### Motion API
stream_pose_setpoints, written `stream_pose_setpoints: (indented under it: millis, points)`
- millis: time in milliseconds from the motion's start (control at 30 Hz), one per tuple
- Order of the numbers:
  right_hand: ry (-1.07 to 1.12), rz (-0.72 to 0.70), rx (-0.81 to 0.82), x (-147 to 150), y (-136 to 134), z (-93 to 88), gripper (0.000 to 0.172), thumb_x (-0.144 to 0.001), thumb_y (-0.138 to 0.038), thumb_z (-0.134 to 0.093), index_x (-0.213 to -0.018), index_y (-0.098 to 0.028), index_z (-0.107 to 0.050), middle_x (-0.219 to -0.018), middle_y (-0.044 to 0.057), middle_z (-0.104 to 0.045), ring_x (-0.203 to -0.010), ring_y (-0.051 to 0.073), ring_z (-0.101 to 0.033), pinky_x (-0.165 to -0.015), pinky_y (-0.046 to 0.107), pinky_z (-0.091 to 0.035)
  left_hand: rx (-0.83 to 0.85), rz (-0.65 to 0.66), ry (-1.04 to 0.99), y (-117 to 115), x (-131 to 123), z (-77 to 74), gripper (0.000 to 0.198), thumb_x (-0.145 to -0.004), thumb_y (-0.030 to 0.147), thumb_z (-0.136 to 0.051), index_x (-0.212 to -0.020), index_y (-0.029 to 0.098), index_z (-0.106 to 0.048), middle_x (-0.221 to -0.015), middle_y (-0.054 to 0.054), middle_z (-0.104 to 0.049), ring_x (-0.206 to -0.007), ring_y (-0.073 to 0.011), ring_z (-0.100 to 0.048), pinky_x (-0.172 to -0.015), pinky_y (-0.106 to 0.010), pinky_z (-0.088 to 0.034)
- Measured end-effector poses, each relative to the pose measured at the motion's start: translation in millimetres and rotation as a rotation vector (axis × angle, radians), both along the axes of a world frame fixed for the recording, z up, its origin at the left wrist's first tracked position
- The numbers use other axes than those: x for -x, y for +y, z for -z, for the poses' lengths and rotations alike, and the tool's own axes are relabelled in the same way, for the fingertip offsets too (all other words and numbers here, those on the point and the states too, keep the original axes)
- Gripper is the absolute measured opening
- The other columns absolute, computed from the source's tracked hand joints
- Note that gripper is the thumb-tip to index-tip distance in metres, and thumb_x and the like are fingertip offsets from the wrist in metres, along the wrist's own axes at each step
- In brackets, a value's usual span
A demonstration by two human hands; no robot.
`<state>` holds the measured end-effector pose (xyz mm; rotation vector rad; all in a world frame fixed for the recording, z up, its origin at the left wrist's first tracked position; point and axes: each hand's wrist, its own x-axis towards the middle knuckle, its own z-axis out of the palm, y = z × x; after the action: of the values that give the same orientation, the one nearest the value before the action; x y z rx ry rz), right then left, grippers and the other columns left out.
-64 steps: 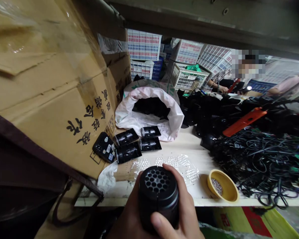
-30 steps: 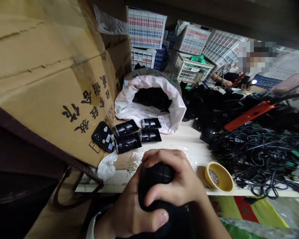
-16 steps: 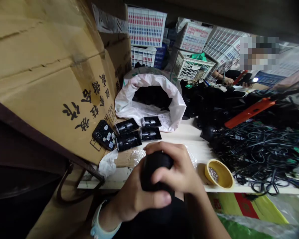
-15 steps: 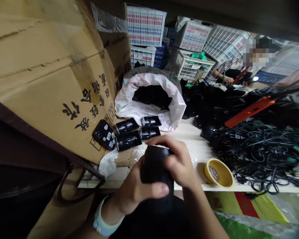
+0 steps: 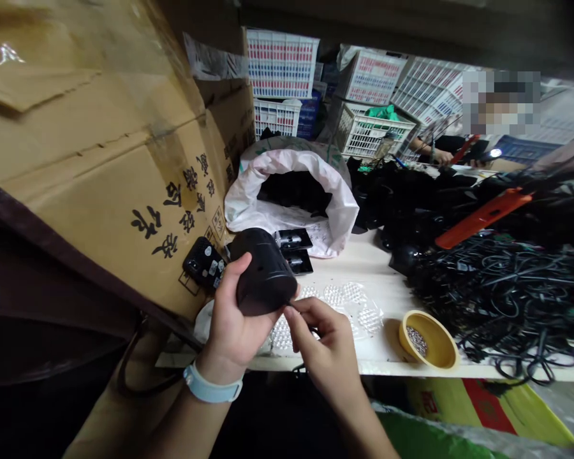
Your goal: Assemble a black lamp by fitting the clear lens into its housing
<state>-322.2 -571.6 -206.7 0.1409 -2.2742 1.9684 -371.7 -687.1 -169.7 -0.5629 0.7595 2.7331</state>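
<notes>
Two hands, left hand (image 5: 227, 315) grasping black cylindrical housing (image 5: 263, 274), right hand (image 5: 323, 344) pinched at its edge, pale workbench (image 5: 373, 364), cardboard cartons (image 5: 100, 166)

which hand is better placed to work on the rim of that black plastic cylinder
Probably the right hand: its fingertips are at the rim of the black plastic cylinder, while the left hand is cradling its body.

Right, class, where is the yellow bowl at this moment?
In the head view, the yellow bowl sits on the front edge of the bench, right of the right hand, beside the black cables.
</notes>
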Motion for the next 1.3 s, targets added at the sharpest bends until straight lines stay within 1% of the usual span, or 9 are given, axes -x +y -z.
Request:
stream_pose_setpoints:
  millis: [167, 300, 467, 567, 633, 733, 833, 1000, 1300]
  points:
    - [0.573, 0.303, -0.482, 1, 0, 21.3, 0.019, -0.089, -0.01, -0.051, -0.073, -0.014, -0.06, -0.053, -0.002, -0.048, -0.048, 0.01, -0.038, -0.055, 0.03, -0.024, 0.02, -0.005, -0.046, 8, 0, 6.7, 0.027, -0.082, 0.026, -0.065, -0.104, 0.011, -0.069, -0.094, -0.012, -0.067, -0.076, -0.0223, -0.064, -0.061, -0.036, -0.06]
    - [0.687, 0.265, -0.611, -1, 0, 31.9, 0.016, -0.088, -0.005, -0.047, -0.082, -0.014, -0.058, -0.051, -0.004, -0.044, -0.045, 0.011, -0.035, -0.054, 0.031, -0.021, 0.014, -0.019, -0.058, 13, 0, 10.3, 0.025, -0.079, 0.024, -0.067, -0.101, 0.011, -0.069, -0.092, -0.01, -0.066, -0.076, -0.0217, -0.063, -0.061, -0.034, -0.058]
    - [0.554, 0.14, -0.703, -10, 6, 15.3, 0.018, -0.092, -0.011, -0.046, -0.08, -0.016, -0.057, -0.056, 0.0, -0.052, -0.05, 0.014, -0.044, -0.054, 0.03, -0.027, -0.049, 0.005, -0.094, 12, 2, 9.2, 0.032, -0.083, 0.027, -0.062, -0.11, 0.009, -0.066, -0.099, -0.015, -0.066, -0.079, -0.0231, -0.063, -0.062, -0.035, -0.058]
    - [0.39, 0.083, -0.64, -13, 47, 6.8, 0.013, -0.096, -0.027, -0.051, -0.092, -0.019, -0.062, -0.08, 0.004, -0.066, -0.074, 0.017, -0.06, -0.069, 0.028, -0.043, -0.109, 0.077, -0.053, 4, 2, 10.7, 0.039, -0.085, 0.031, -0.059, -0.117, 0.009, -0.064, -0.103, -0.018, -0.066, -0.083, -0.0264, -0.066, -0.064, -0.037, -0.059]
    - [0.27, 0.352, -0.702, -14, 93, 13.5, 0.027, -0.091, -0.043, -0.058, -0.107, -0.021, -0.062, -0.104, 0.01, -0.067, -0.099, 0.025, -0.062, -0.087, 0.037, -0.046, -0.133, 0.102, -0.018, -2, 1, 15.3, 0.046, -0.083, 0.033, -0.059, -0.123, 0.008, -0.061, -0.105, -0.02, -0.067, -0.087, -0.0285, -0.067, -0.068, -0.04, -0.061]
    - [-0.297, 0.85, -0.947, -17, 165, 41.8, 0.087, -0.068, -0.063, -0.07, -0.135, -0.012, -0.05, -0.132, 0.026, -0.051, -0.124, 0.045, -0.045, -0.1, 0.058, -0.037, -0.146, 0.114, 0.008, -11, -4, 26.2, 0.056, -0.078, 0.035, -0.063, -0.127, 0.011, -0.058, -0.11, -0.02, -0.069, -0.098, -0.0331, -0.068, -0.081, -0.048, -0.06]
    - [-0.651, 0.867, -0.798, -19, 208, 75.2, 0.102, -0.06, -0.058, -0.072, -0.141, -0.004, -0.041, -0.131, 0.031, -0.046, -0.124, 0.047, -0.045, -0.096, 0.055, -0.042, -0.102, 0.181, 0.036, -15, -10, 36.9, 0.056, -0.075, 0.036, -0.067, -0.126, 0.014, -0.06, -0.111, -0.018, -0.071, -0.096, -0.0305, -0.07, -0.081, -0.043, -0.061]
    - [-0.464, 0.858, -0.727, 5, 210, 103.8, 0.087, -0.064, -0.053, -0.067, -0.137, -0.013, -0.046, -0.128, 0.022, -0.048, -0.121, 0.037, -0.05, -0.102, 0.045, -0.041, 0.083, 0.206, 0.01, -11, -22, 47.4, 0.056, -0.071, 0.036, -0.073, -0.121, 0.014, -0.061, -0.108, -0.019, -0.072, -0.084, -0.031, -0.071, -0.069, -0.038, -0.061]
    - [-0.217, 0.81, -0.765, 109, 199, 101.0, 0.082, -0.075, -0.054, -0.066, -0.141, -0.013, -0.042, -0.141, 0.024, -0.043, -0.126, 0.036, -0.048, -0.105, 0.045, -0.039, 0.059, 0.366, -0.136, -9, -46, 74.7, 0.038, -0.071, 0.035, -0.073, -0.101, 0.011, -0.073, -0.098, -0.018, -0.075, -0.078, -0.03, -0.071, -0.068, -0.038, -0.059]
